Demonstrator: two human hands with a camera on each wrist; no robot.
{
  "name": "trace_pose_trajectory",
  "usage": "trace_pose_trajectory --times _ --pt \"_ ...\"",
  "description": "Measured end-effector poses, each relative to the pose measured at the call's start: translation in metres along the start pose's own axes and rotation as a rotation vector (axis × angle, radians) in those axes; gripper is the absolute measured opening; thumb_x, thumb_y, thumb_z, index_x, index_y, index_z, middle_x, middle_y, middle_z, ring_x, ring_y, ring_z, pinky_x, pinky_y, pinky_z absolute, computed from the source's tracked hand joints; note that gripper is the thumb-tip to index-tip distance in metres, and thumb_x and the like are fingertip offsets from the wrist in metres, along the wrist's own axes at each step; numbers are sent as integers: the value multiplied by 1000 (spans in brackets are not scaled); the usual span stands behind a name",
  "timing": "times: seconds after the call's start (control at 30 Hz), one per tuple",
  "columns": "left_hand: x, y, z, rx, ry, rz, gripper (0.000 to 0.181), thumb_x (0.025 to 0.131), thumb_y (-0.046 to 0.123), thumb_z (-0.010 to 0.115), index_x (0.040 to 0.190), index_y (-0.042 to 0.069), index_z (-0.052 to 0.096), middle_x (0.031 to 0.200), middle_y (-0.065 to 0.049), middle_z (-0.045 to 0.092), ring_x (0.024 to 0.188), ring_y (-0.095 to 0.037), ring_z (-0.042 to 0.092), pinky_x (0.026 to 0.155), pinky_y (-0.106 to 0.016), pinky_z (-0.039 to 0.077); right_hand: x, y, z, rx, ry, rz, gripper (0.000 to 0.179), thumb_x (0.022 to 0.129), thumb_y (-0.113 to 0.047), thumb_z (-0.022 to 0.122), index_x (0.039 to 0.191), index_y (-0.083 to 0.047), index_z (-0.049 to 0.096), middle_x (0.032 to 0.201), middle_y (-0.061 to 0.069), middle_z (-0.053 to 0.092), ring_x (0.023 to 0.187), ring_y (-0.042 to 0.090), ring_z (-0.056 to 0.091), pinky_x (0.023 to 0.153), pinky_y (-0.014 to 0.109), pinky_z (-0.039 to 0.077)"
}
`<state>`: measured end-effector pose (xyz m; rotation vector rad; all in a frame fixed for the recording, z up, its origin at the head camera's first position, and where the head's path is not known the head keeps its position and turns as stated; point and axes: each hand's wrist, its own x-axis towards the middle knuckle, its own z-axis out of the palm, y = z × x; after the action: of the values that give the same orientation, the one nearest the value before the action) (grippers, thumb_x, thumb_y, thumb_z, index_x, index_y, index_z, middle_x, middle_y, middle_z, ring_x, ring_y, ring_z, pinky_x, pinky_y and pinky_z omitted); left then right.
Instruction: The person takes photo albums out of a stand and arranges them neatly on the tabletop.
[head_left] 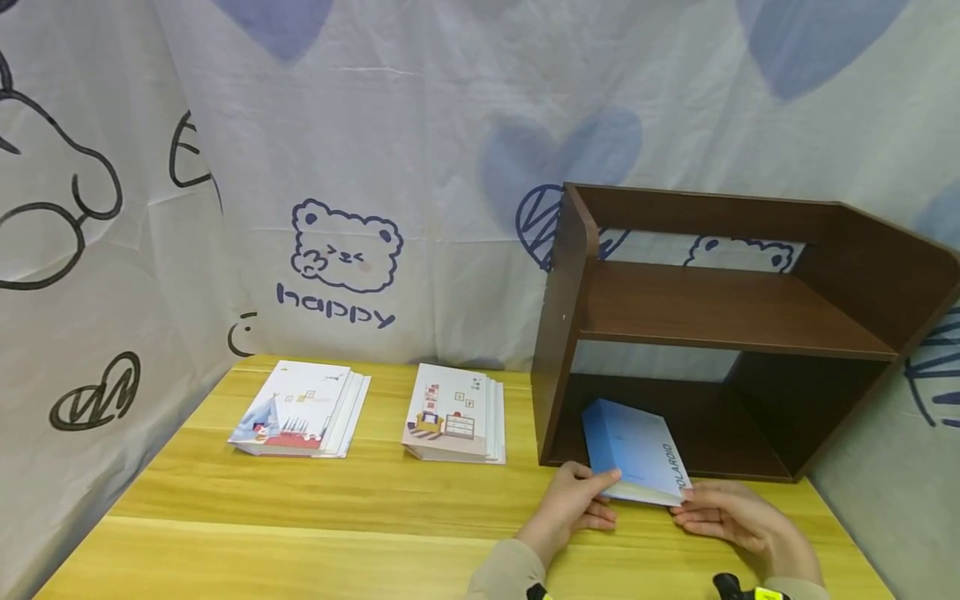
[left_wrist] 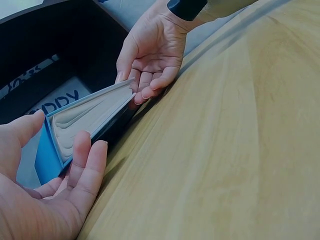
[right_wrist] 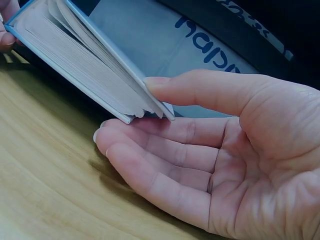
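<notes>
A blue and white photo album (head_left: 637, 454) marked "POLAROID" lies flat, partly inside the lower compartment of a dark brown shelf (head_left: 555, 333), its near end jutting out over the front edge. My left hand (head_left: 567, 504) grips the near left corner at the blue spine, thumb on top and fingers below. At the near right corner my right hand (head_left: 738, 521) pinches the covers between thumb and fingers. In the right wrist view the page edges of the album (right_wrist: 75, 65) face the camera, between the two covers. The album's far end sits within the compartment.
Two white albums with printed room scenes lie on the wooden table (head_left: 300, 517): one with a tent picture (head_left: 296, 408) at far left, another with a yellow armchair (head_left: 450, 412) nearer the shelf. A patterned cloth (head_left: 450, 167) hangs behind.
</notes>
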<state>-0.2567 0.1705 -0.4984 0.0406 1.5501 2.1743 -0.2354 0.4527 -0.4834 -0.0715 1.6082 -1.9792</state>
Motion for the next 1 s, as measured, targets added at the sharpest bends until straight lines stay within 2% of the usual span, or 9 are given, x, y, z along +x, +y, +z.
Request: trace_pose_trajectory --times 0.37,0.53,0.77,1.0 --pt "3 0 0 33 29 2 44 84 23 77 108 4 45 75 -15 65 51 -14 63 58 -38 60 0 -1 0 7 -104 -9 28 103 -3 39 106 -7 66 103 11 74 97 17 72 89 29 56" --pt "3 0 1 47 31 1 43 83 20 78 107 4 45 82 -18 69 55 -16 65 59 -38 60 -1 -1 -2 2 -120 -13 30 104 -2 36 107 -7 66 105 11 74 98 17 72 90 30 56" --pt "3 3 0 78 44 -2 42 82 18 79 107 5 48 85 -13 69 58 -16 66 59 -35 60 -1 -1 -4 -16 -130 -21 31 103 -2 37 109 -8 67 106 11 74 98 17 72 91 31 56" --pt "4 5 1 128 48 26 41 81 15 80 107 5 49 87 -12 69 66 -18 68 62 -34 60 -2 -3 -3 -35 -146 -28 31 103 -1 37 111 -8 66 108 11 73 99 16 71 91 30 56"
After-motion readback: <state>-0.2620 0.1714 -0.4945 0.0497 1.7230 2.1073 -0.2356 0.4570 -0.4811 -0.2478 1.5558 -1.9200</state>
